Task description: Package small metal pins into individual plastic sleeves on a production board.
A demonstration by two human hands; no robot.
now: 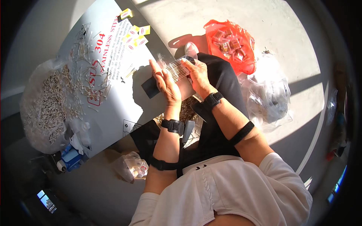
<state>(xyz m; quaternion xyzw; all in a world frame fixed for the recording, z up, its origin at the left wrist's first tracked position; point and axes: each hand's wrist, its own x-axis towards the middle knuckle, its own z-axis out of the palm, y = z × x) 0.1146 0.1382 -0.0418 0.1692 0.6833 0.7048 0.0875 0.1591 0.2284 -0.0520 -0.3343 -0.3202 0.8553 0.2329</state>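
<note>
My left hand (168, 83) and my right hand (197, 74) meet over the near right part of the table, holding a clear flat pack (177, 71) with a row of thin pale sticks that look like cotton swabs. The right thumb and fingers pinch its right edge. The left thumb presses its left side, while a left finger stretches away from it. A dark flat piece (151, 89) shows beneath my left hand. Loose cotton swabs (81, 71) lie scattered on the sheet-covered table (117, 107), beside a large clear bag (49, 109) full of them.
Small yellow-and-white cards (136, 37) and a yellow box (126, 14) sit at the far table edge. A red plastic bag (241, 39) of small packets stands right of my leg, near a clear bag (267, 96). A blue pack (71, 156) is at lower left.
</note>
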